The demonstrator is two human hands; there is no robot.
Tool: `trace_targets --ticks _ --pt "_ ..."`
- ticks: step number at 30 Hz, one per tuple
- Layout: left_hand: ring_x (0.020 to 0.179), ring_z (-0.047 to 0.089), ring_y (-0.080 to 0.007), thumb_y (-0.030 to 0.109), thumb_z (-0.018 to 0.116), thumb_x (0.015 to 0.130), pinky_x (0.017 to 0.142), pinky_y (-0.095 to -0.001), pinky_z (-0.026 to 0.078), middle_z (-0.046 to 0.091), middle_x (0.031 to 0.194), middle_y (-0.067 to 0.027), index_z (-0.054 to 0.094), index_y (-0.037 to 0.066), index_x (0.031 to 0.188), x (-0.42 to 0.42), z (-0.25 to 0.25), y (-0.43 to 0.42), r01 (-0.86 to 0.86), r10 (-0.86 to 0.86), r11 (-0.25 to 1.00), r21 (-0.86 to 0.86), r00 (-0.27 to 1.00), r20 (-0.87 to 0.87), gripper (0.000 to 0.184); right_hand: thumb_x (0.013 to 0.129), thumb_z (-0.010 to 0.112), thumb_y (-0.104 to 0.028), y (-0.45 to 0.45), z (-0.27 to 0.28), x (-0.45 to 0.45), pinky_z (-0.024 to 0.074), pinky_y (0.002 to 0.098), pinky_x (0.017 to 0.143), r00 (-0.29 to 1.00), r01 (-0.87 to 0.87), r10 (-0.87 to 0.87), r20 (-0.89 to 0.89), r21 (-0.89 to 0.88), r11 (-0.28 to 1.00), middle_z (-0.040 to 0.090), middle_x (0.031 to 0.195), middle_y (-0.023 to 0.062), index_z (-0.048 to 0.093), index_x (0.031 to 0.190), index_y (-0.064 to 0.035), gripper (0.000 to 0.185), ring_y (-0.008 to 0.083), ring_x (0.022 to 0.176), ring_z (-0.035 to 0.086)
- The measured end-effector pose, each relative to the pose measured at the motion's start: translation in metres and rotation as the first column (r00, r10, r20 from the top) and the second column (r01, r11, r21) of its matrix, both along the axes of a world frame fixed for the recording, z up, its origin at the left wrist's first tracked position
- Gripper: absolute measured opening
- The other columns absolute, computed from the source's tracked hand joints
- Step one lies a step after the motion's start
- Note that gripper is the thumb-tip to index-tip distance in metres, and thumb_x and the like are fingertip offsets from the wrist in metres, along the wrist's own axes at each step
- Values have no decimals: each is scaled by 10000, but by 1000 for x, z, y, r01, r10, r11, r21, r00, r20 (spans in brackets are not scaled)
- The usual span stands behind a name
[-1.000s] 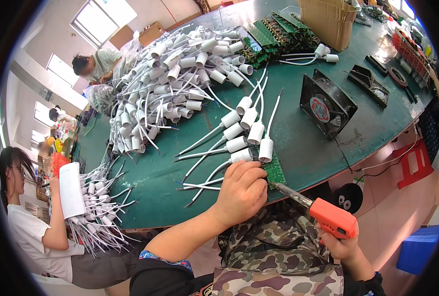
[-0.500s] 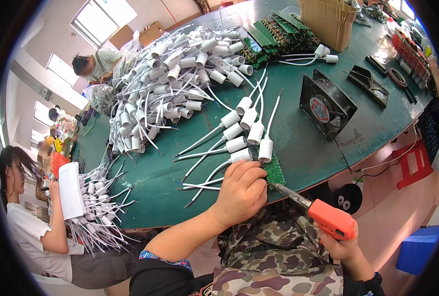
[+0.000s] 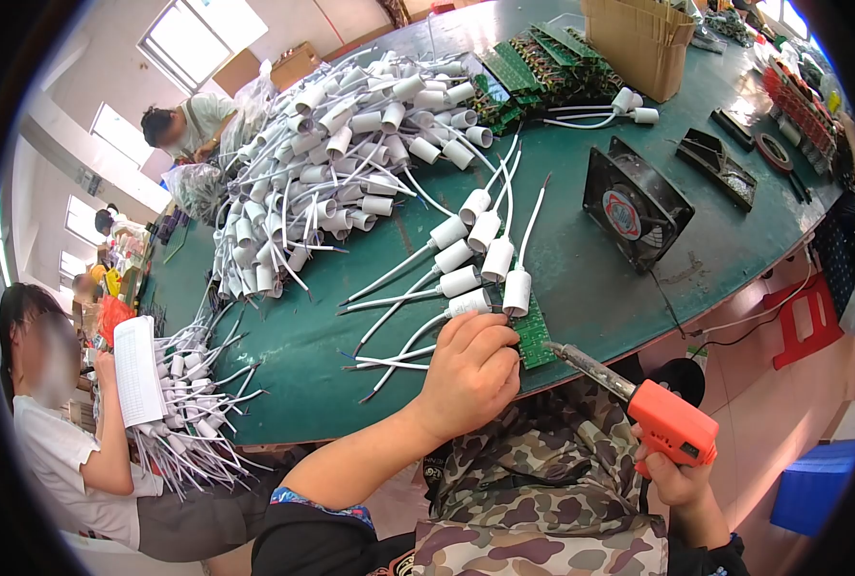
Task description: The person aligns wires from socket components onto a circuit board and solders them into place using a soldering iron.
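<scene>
The right hand (image 3: 679, 480) is wrapped around the red-orange handle of a soldering iron (image 3: 675, 422), thumb and fingers clamped on it. The iron slants up to the left, its tip just beside the right edge of a green printed circuit board (image 3: 535, 336) — whether the two touch, I cannot tell. The board lies near the front edge of a green tabletop (image 3: 600, 317).

The left hand (image 3: 472, 372) is at the board's left side, fingers bent and bunched together; the fingertips are partly hidden, so I cannot tell what they pinch. Just above it, a small group of white cylindrical housings (image 3: 460, 280) with cable leads lies in two rows, the nearest one overlapping the board's upper edge.

Behind sits a large heap of similar housings (image 3: 341, 144), with stacked circuit boards (image 3: 547, 67) beside it and a cardboard box (image 3: 638, 43) beyond. To the right stands a black axial fan (image 3: 629, 206), near an open black tray (image 3: 720, 168) and a tape roll (image 3: 773, 152).
</scene>
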State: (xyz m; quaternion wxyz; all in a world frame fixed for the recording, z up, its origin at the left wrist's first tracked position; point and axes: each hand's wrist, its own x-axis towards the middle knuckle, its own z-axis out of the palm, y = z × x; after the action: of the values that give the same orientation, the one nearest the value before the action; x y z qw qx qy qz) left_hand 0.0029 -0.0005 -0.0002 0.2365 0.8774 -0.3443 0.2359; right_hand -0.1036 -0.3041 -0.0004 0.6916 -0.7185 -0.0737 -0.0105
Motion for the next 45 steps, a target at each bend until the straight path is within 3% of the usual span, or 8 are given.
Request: trace_targets --ticks 10,19,21,24,34,41,43,45 --pt "1093 627 -323 15 741 677 952 -482 472 657 1034 -82 631 54 798 -1 1 0 -5 5 1000 1 1000 -6 168 806 724 -88 0 -3 -1 555 346 779 1000 3 -3 24 16 1000 733 1005 156 702 1067 35 289 262 872 705" --pt "1147 592 -391 42 793 689 967 -496 471 590 1226 -159 643 52 1028 -9 14 20 24 -23 999 32 999 -43 371 886 724 -155 -17 2 -2 568 291 685 994 52 -60 94 81 995 729 1048 171 643 1173 71 374 164 735 686" --pt "1071 608 -347 76 815 683 917 -472 474 615 1147 -118 658 54 1040 -12 21 27 0 4 996 87 998 -55 391 945 714 -234 -22 -1 -4 581 291 683 989 60 -71 131 86 994 716 1101 168 578 1281 50 460 137 767 680" --pt "959 610 -298 143 835 694 832 -436 470 621 1032 -75 671 48 1073 -15 28 30 -1 19 979 203 996 -84 423 947 704 -208 -26 -3 -4 580 293 695 987 60 -78 139 126 990 708 1116 171 560 1294 49 455 141 781 680" --pt "902 628 -323 173 787 760 788 -440 503 634 1007 -108 671 44 1053 -6 52 22 75 30 906 417 970 -240 340 951 642 -131 -44 -8 -12 571 303 681 982 51 -70 174 114 992 699 1130 175 557 1296 56 401 146 758 665" --pt "959 630 -341 108 730 734 843 -463 509 647 1021 -133 676 41 1039 64 71 23 9 -16 923 385 1000 14 316 937 608 -89 -48 -2 -14 551 277 670 978 133 -150 144 118 984 700 1132 163 571 1290 53 382 131 750 656" --pt "1002 629 -353 72 702 683 865 -479 514 647 1023 -149 682 22 1054 95 62 23 34 4 850 526 998 -70 375 936 599 -84 -49 4 -17 536 256 660 984 107 -123 128 122 987 702 1129 153 576 1286 49 375 117 737 643" --pt "1057 622 -361 101 700 666 913 -482 508 649 1091 -153 669 11 1149 109 64 20 175 -65 838 517 972 -224 492 958 616 -146 -59 -36 -20 513 253 654 956 268 -288 62 226 937 693 1104 128 557 1309 53 407 102 726 604"
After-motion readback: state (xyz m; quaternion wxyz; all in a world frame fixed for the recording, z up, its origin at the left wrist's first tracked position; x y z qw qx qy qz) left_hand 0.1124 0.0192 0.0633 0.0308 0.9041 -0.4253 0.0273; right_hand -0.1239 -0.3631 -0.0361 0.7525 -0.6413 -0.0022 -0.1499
